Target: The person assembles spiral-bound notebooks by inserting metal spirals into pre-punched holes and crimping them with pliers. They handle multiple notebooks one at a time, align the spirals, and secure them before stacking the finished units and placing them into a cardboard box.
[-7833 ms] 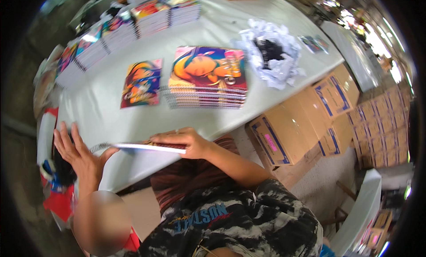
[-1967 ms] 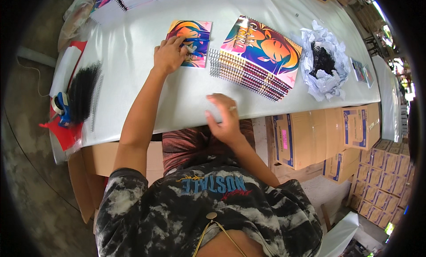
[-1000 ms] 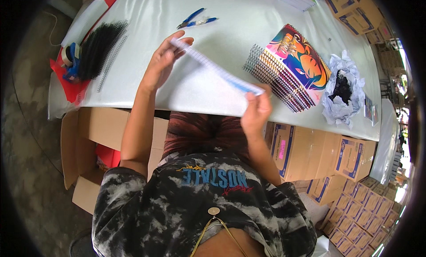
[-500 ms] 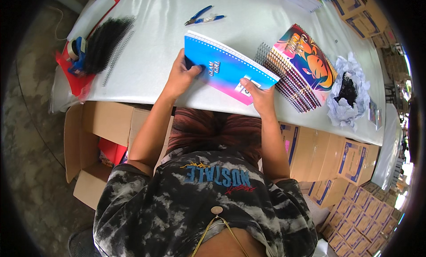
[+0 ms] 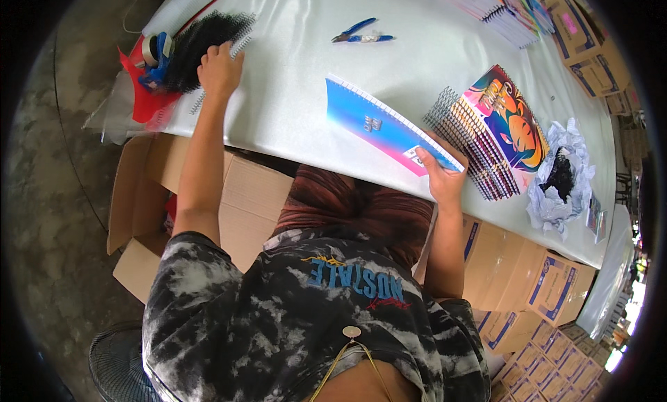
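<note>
Right hand (image 5: 443, 182) grips the near corner of a blue-to-pink gradient notebook with perforated edge (image 5: 385, 127), fingers clamped on the cover; notebook lies flat on the white table (image 5: 292, 89) near its front edge, just in front of the person. Left hand (image 5: 219, 68) is stretched out to the far left, fingers curled onto a pile of black plastic spiral binding coils (image 5: 201, 40); can't tell if it's actually gripping one. Just right of the notebook: stack of spiral-bound notebooks with colourful illustrated covers (image 5: 490, 134), nearly touching it. Beyond: blue-handled pliers (image 5: 361, 32). Far right: crumpled white paper with a black clump (image 5: 559, 179). Brown cardboard boxes (image 5: 236, 193) sit under the table.
</note>
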A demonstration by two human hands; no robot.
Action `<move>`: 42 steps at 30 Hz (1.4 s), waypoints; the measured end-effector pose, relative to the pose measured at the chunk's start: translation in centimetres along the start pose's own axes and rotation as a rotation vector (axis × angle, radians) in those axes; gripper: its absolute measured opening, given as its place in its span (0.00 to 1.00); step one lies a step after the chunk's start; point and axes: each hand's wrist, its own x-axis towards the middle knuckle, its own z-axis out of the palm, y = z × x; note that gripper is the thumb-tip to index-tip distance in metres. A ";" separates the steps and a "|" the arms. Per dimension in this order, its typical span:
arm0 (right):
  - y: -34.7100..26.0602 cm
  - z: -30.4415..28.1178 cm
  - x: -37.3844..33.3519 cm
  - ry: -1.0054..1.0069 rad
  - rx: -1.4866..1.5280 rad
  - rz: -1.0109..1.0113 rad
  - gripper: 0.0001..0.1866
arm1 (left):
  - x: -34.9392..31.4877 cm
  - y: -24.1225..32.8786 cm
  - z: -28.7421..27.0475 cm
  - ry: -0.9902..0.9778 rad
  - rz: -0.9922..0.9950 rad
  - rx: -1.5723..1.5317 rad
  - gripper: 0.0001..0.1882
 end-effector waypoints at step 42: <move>-1.3 -0.1 -0.7 0.014 -0.106 -0.116 0.12 | 0.6 13.1 -17.5 -0.780 0.838 -0.300 0.15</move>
